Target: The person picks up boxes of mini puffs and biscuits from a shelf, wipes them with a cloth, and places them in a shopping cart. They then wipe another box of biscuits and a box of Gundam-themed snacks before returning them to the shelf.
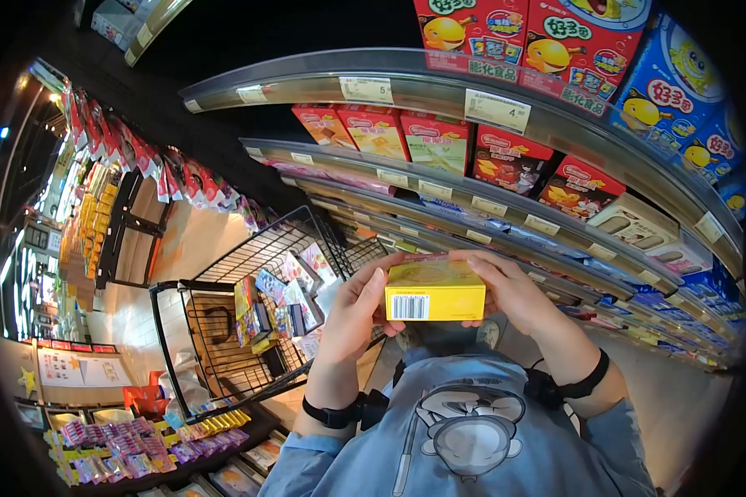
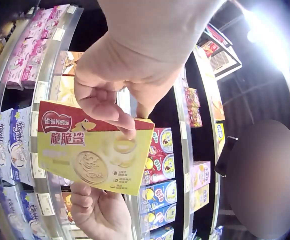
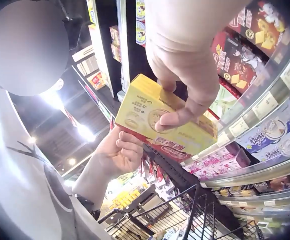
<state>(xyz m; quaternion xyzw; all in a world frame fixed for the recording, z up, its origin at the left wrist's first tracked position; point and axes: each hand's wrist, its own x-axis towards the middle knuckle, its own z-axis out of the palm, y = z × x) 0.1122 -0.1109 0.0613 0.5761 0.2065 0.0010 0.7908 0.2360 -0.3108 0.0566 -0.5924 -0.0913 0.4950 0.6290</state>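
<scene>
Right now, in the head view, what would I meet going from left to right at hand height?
Shopping cart → left hand → yellow box → right hand → shelves of snack boxes.

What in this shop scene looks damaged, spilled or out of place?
Nothing stands out. The yellow box, held by the left hand and right hand, looks undented; the boxes on the shelves stand in rows.

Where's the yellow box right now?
In the head view the yellow box sits centre frame, held between the left hand and right hand, in front of the snack shelves, right of the shopping cart.
</scene>
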